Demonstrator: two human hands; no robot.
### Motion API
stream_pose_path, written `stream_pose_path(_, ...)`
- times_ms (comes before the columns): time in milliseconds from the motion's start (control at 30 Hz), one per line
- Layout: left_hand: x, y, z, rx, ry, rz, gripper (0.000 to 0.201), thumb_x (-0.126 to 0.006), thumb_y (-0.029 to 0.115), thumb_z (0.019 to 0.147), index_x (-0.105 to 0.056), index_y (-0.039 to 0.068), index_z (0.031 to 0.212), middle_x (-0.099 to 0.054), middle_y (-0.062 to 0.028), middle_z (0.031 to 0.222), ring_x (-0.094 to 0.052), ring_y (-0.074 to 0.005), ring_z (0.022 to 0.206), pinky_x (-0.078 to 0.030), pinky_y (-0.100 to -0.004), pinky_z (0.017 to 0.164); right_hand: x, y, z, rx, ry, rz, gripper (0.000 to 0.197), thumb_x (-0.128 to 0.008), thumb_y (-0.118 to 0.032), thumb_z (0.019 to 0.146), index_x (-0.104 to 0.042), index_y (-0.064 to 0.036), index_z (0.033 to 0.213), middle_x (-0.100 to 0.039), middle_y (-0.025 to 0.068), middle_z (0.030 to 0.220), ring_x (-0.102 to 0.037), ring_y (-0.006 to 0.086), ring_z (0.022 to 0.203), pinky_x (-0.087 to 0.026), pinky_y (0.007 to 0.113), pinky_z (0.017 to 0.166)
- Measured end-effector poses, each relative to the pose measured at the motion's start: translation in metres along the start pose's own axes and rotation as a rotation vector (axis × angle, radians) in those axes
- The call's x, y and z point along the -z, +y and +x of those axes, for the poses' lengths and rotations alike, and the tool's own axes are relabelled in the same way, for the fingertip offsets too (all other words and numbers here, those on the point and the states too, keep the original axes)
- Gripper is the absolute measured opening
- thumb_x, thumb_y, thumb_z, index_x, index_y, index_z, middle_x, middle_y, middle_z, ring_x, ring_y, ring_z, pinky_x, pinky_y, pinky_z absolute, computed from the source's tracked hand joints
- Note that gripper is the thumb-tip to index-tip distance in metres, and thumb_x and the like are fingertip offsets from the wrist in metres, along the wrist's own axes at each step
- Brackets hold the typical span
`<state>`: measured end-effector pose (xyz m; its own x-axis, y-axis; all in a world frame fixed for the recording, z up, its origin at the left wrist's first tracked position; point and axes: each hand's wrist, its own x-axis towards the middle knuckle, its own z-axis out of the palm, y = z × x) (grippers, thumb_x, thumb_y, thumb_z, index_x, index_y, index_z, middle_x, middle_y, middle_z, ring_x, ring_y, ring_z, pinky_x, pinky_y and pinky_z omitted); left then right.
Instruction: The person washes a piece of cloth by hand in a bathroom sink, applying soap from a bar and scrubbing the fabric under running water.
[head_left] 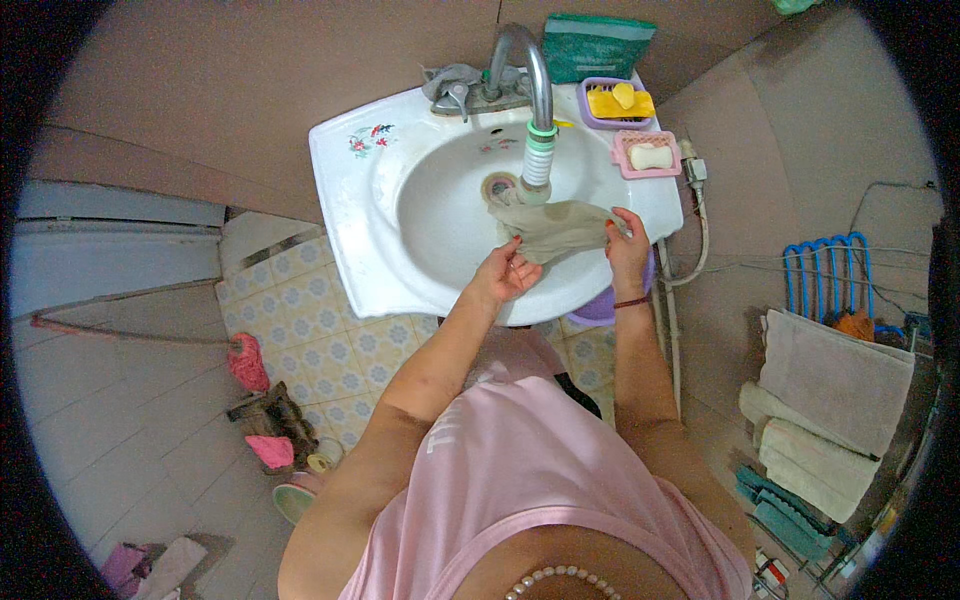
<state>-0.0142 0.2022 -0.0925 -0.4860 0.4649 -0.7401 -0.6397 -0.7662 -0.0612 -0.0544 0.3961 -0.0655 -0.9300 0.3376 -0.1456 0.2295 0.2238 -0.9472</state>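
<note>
A pale grey-beige cloth (565, 228) is spread between my two hands over the white sink (430, 262). My left hand (508, 272) pinches its near left edge, the palm partly turned up. At the cloth's right end, my right hand (627, 248) grips it between thumb and fingers, close to the sink's right rim. The far left part of the cloth hangs toward the drain (499, 187), beneath the ribbed white and green spout extension (538, 160) of the metal faucet (540, 85). Whether water runs is hard to make out.
On the sink's right ledge sit a purple soap dish (585, 110) with a yellow item and a pink dish (634, 163) holding white soap (651, 156). A green pouch (597, 50) stands behind. Grey cloth (452, 80) lies by the faucet. Towels (835, 375) hang at right.
</note>
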Motion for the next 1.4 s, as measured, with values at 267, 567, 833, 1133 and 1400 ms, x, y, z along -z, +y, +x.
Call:
stream_pose_path(267,-0.017,-0.012,-0.013,-0.188,0.019,0.168,0.022,-0.042,0.024,0.081,-0.044,0.005,0.093,-0.050,-0.0057,0.079,-0.053,-0.0171,0.072,-0.045,-0.0299,0.062,-0.029,-0.034,-0.048,0.708,-0.530,-0.647,0.037,-0.062,-0.006,0.059,-0.049,-0.0065,0.093,-0.050,0.0124,0.090,-0.047,0.0268,0.087,-0.039,0.033,0.070)
stream_pose_path(567,-0.012,-0.006,-0.014,-0.214,-0.073,0.267,0.025,-0.042,0.024,0.080,-0.047,0.010,0.100,-0.050,-0.0012,0.085,-0.048,-0.0139,0.080,-0.038,-0.0281,0.072,-0.026,-0.052,-0.033,-0.224,-0.622,0.326,0.012,-0.045,-0.012,0.079,-0.050,-0.0035,0.085,-0.053,0.0003,0.075,-0.050,0.0112,0.069,-0.041,0.025,0.059)
stream_pose_path(833,-0.030,0.003,0.000,-0.679,-0.062,1.181,0.031,-0.055,0.020,0.071,-0.048,0.007,0.099,-0.052,-0.0051,0.080,-0.049,-0.0143,0.074,-0.040,-0.0230,0.067,-0.011,-0.096,-0.025,-0.383,-0.626,0.680,0.011,-0.044,-0.009,0.079,-0.046,-0.0047,0.089,-0.050,0.0018,0.084,-0.048,0.0105,0.076,-0.040,0.023,0.070)
stream_pose_path(1133,-0.044,0.004,-0.032,-1.032,0.041,1.382,0.019,-0.057,0.010,0.068,-0.051,0.006,0.086,-0.054,-0.0057,0.078,-0.050,-0.0146,0.076,-0.041,-0.0261,0.067,-0.001,-0.108,-0.026,-0.120,-1.068,0.310,0.007,-0.053,-0.009,0.073,-0.050,-0.0053,0.079,-0.047,-0.0042,0.072,-0.043,0.0041,0.067,-0.035,0.016,0.061)
stream_pose_path(1400,-0.017,0.076,-0.061,-0.981,-0.140,1.260,0.008,-0.053,0.010,0.073,-0.050,0.005,0.077,-0.052,-0.0023,0.072,-0.048,-0.0104,0.070,-0.040,-0.0244,0.064,0.002,-0.081,-0.011,-0.101,-0.797,0.078,0.010,-0.055,-0.014,0.074,-0.051,-0.0041,0.073,-0.048,-0.0043,0.068,-0.040,0.0027,0.064,-0.034,0.017,0.058)
